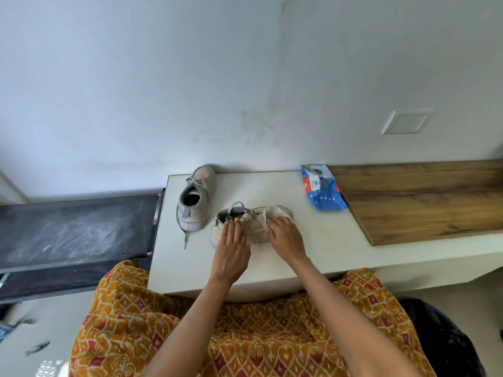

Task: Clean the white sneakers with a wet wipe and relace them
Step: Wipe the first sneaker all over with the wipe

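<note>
Fingers (234,223) of your left hand (231,248) press the near sneaker (253,227) at its collar; your right hand (285,235) presses a wet wipe (277,212) on its toe.
Near sneaker lies lengthwise across the table (313,248), toe right; far sneaker (196,197) points toward the wall. Wipes packet (322,190): print unreadable.

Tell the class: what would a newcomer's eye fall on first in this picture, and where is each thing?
First, the two hands at the centre of the white table: the left hand steadies a white sneaker while the right hand presses a wet wipe on its toe. A second sneaker stands just left, and a blue wipes packet lies at the back right.
</note>
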`<action>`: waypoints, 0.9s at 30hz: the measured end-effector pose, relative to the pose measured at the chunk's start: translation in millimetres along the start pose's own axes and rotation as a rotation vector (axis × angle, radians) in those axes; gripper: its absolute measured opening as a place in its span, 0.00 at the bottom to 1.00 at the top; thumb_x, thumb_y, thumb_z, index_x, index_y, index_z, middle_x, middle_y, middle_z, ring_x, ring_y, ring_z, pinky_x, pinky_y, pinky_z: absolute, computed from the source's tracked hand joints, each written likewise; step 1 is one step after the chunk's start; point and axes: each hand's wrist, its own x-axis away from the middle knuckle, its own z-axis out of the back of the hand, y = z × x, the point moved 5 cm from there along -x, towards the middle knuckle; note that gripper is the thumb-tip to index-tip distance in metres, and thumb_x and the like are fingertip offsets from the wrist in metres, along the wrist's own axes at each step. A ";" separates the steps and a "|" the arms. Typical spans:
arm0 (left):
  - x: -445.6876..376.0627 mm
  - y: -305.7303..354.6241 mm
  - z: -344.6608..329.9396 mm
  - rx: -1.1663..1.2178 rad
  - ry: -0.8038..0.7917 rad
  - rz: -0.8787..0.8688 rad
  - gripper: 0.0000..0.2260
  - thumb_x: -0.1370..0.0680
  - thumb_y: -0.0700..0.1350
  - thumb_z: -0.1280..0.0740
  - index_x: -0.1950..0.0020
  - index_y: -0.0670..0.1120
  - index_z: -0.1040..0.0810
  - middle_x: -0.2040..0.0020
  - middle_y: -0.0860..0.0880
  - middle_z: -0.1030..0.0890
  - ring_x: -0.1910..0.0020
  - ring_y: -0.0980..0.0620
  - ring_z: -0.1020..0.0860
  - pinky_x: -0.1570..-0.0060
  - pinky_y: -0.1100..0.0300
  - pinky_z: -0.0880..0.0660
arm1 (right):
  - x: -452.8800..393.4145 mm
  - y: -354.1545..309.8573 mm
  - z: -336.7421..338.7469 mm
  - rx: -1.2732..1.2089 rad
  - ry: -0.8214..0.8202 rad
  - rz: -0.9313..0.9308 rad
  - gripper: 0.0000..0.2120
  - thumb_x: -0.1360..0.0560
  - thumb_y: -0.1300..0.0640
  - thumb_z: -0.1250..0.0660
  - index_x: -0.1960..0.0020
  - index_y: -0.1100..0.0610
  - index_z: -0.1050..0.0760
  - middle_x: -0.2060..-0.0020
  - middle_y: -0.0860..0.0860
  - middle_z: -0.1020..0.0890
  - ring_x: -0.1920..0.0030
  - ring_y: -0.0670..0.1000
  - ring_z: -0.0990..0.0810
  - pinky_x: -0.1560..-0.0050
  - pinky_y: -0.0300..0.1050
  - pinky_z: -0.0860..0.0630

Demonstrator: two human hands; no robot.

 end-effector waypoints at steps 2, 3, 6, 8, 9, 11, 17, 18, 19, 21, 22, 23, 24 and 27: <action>-0.1 1.1 0.2 -0.015 -0.014 -0.004 0.26 0.23 0.46 0.50 0.31 0.30 0.35 0.35 0.31 0.29 0.36 0.34 0.29 0.32 0.44 0.43 | -1.9 11.1 2.7 0.138 -0.083 0.013 0.22 0.20 0.52 0.49 0.28 0.55 0.34 0.31 0.51 0.29 0.34 0.56 0.29 0.38 0.54 0.27; -0.5 1.0 0.2 -0.010 -0.019 -0.004 0.26 0.23 0.46 0.50 0.31 0.30 0.35 0.35 0.31 0.29 0.36 0.34 0.29 0.32 0.44 0.43 | -2.7 15.7 1.3 0.177 -0.155 -0.006 0.22 0.19 0.51 0.50 0.25 0.53 0.40 0.27 0.49 0.36 0.28 0.55 0.37 0.32 0.53 0.34; -0.1 1.7 0.3 -0.008 0.009 -0.014 0.25 0.23 0.46 0.50 0.31 0.31 0.37 0.35 0.31 0.28 0.36 0.34 0.29 0.32 0.44 0.43 | -9.2 22.7 -4.1 0.156 -0.288 -0.106 0.25 0.18 0.46 0.52 0.23 0.53 0.49 0.24 0.47 0.45 0.24 0.52 0.48 0.28 0.51 0.44; -0.6 1.3 1.0 0.011 0.026 -0.016 0.25 0.23 0.46 0.50 0.30 0.31 0.39 0.35 0.32 0.29 0.36 0.34 0.29 0.32 0.44 0.43 | -20.2 20.3 -4.4 0.167 -0.295 -0.149 0.29 0.19 0.42 0.51 0.23 0.55 0.49 0.24 0.50 0.44 0.26 0.54 0.44 0.33 0.52 0.37; -0.4 1.3 0.6 0.024 0.026 -0.015 0.25 0.23 0.46 0.50 0.30 0.31 0.40 0.35 0.32 0.29 0.35 0.34 0.29 0.32 0.44 0.43 | -25.7 21.4 -3.6 0.190 -0.309 -0.158 0.31 0.20 0.40 0.51 0.24 0.56 0.48 0.24 0.51 0.43 0.28 0.56 0.41 0.36 0.53 0.35; 0.2 1.6 0.1 0.030 0.036 -0.014 0.25 0.23 0.46 0.50 0.30 0.31 0.40 0.34 0.32 0.29 0.35 0.35 0.29 0.32 0.44 0.43 | -35.1 29.2 -0.4 0.252 -0.373 -0.149 0.34 0.22 0.36 0.50 0.24 0.55 0.47 0.25 0.50 0.43 0.33 0.57 0.37 0.41 0.53 0.35; -2.2 4.7 0.7 0.007 0.033 -0.002 0.25 0.23 0.46 0.49 0.32 0.31 0.34 0.36 0.31 0.28 0.36 0.34 0.29 0.31 0.44 0.44 | -31.4 23.2 6.0 0.246 -0.341 0.106 0.23 0.21 0.42 0.44 0.31 0.51 0.33 0.30 0.46 0.31 0.33 0.53 0.35 0.41 0.50 0.36; -2.1 4.4 0.2 0.009 0.027 0.004 0.25 0.23 0.46 0.50 0.32 0.31 0.34 0.36 0.31 0.28 0.36 0.34 0.29 0.31 0.44 0.44 | -29.8 19.6 4.8 0.260 -0.296 0.160 0.19 0.21 0.44 0.44 0.35 0.52 0.28 0.34 0.46 0.27 0.34 0.52 0.34 0.42 0.48 0.36; -1.4 4.1 -0.4 0.002 0.030 0.006 0.25 0.23 0.46 0.50 0.32 0.31 0.34 0.36 0.31 0.28 0.36 0.34 0.29 0.31 0.44 0.45 | -29.3 17.5 5.1 0.263 -0.261 0.187 0.17 0.21 0.45 0.43 0.39 0.53 0.24 0.37 0.48 0.24 0.34 0.52 0.34 0.43 0.48 0.35; -0.3 3.9 1.0 -0.020 0.039 0.002 0.25 0.23 0.46 0.50 0.32 0.31 0.34 0.35 0.31 0.28 0.36 0.34 0.29 0.31 0.44 0.44 | -32.8 17.8 6.5 0.256 -0.270 0.192 0.17 0.21 0.46 0.42 0.39 0.54 0.24 0.37 0.51 0.24 0.32 0.53 0.34 0.38 0.48 0.36; -1.7 3.0 1.7 -0.012 0.031 -0.002 0.25 0.23 0.47 0.50 0.32 0.31 0.34 0.35 0.32 0.28 0.35 0.35 0.29 0.31 0.44 0.43 | -35.5 19.6 6.4 0.244 -0.312 0.165 0.20 0.21 0.45 0.42 0.35 0.53 0.27 0.32 0.51 0.28 0.29 0.54 0.37 0.35 0.49 0.38; -2.0 1.2 1.4 0.000 0.027 -0.007 0.25 0.23 0.47 0.50 0.31 0.32 0.34 0.35 0.32 0.29 0.35 0.35 0.29 0.30 0.44 0.42 | -37.1 22.1 6.7 0.222 -0.370 0.109 0.23 0.21 0.44 0.43 0.29 0.53 0.34 0.28 0.50 0.34 0.27 0.55 0.41 0.32 0.51 0.40; -0.9 0.1 0.1 -0.003 0.029 -0.013 0.26 0.23 0.47 0.50 0.31 0.32 0.35 0.34 0.32 0.29 0.35 0.36 0.29 0.30 0.44 0.40 | -38.5 26.3 7.1 0.205 -0.425 0.036 0.28 0.22 0.42 0.43 0.26 0.52 0.41 0.25 0.49 0.40 0.25 0.56 0.45 0.30 0.54 0.42; -1.9 0.0 1.6 -0.014 0.029 -0.010 0.26 0.22 0.47 0.50 0.30 0.32 0.37 0.34 0.33 0.29 0.34 0.36 0.30 0.30 0.44 0.39 | -49.4 32.6 10.3 0.291 -0.548 -0.007 0.35 0.24 0.37 0.43 0.24 0.51 0.49 0.24 0.47 0.47 0.24 0.56 0.50 0.30 0.55 0.43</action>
